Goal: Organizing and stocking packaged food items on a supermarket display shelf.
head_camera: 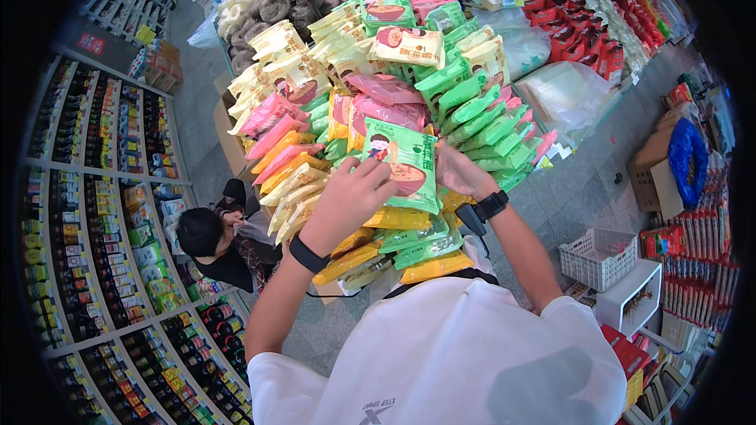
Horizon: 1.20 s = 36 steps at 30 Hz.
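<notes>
A green instant-noodle packet point(410, 159), printed with a bowl of noodles and a cartoon child, is held between my two hands over a large heap of packets. My left hand point(357, 189) lies over its lower left edge with curled fingers, the fingertips on the wrapper. At the right edge, my right hand point(463, 171) grips it, with some fingers hidden behind. Pink packets point(390, 100) lie just beyond it. Cream packets point(298, 79) are stacked to the left, and green packets point(487, 124) lean in rows to the right. Below my hands are yellow packets point(398, 218).
A person point(207, 242) crouches at the left, holding a clear plastic bag, beside shelves of bottles point(100, 236). At the right are a white plastic crate point(599, 257) and a cardboard box point(647, 180). Clear bags point(567, 91) and red packets point(576, 38) lie at the back right.
</notes>
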Each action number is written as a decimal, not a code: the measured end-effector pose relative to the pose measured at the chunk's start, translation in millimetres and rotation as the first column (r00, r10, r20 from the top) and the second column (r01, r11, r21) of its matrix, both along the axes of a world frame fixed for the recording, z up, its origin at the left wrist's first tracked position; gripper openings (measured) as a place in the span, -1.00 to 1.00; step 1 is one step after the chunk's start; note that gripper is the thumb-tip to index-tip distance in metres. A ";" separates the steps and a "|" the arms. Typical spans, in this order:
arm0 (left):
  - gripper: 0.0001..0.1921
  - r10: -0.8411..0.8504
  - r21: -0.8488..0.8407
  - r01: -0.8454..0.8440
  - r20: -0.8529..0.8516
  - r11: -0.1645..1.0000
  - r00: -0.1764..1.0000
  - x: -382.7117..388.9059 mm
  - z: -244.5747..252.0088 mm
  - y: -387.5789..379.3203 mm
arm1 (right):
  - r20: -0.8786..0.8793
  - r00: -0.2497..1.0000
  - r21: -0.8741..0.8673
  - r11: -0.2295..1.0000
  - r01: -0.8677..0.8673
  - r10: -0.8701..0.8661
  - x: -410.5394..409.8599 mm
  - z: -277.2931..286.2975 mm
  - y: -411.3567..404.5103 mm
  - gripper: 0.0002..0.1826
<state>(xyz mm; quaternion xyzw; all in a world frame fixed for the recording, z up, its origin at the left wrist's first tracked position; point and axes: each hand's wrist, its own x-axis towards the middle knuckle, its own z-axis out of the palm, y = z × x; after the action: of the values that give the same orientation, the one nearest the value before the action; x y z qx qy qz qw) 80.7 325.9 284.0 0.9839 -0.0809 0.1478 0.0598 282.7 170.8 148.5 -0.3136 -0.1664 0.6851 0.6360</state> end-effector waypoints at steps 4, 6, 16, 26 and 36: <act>-0.60 -0.038 -0.202 0.003 -0.169 0.979 0.985 -6.5 2.7 -1.7 | 0.000 0.984 -0.172 0.969 0.176 -0.179 -0.1 1.0 2.5 -0.58; -0.50 -0.047 -0.355 -0.033 -0.214 0.934 0.976 -16.1 13.0 0.9 | -0.093 0.970 -0.160 0.965 0.206 -0.223 4.2 -11.3 3.9 -0.58; -0.21 0.644 -0.282 -0.705 -0.287 0.651 0.709 -122.3 -75.7 19.4 | -0.078 0.939 -0.055 0.942 0.332 -0.335 1.3 4.5 6.7 -0.46; -0.30 0.466 -0.205 -0.556 -0.360 0.805 0.808 -84.7 -66.7 27.9 | 0.829 0.494 0.201 0.963 0.177 -0.264 4.0 23.4 5.0 -0.58; -0.61 0.177 -0.217 -0.259 -0.336 0.941 0.925 -44.3 -46.0 11.1 | 0.745 0.644 0.185 0.981 0.050 -0.174 -14.4 -4.1 -17.1 -0.60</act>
<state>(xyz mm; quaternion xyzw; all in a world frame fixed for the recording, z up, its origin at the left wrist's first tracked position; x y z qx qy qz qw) 36.3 337.1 238.0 0.9815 0.0599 0.0057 0.1818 268.3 153.7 144.3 -0.5324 -0.4469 0.4366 0.5711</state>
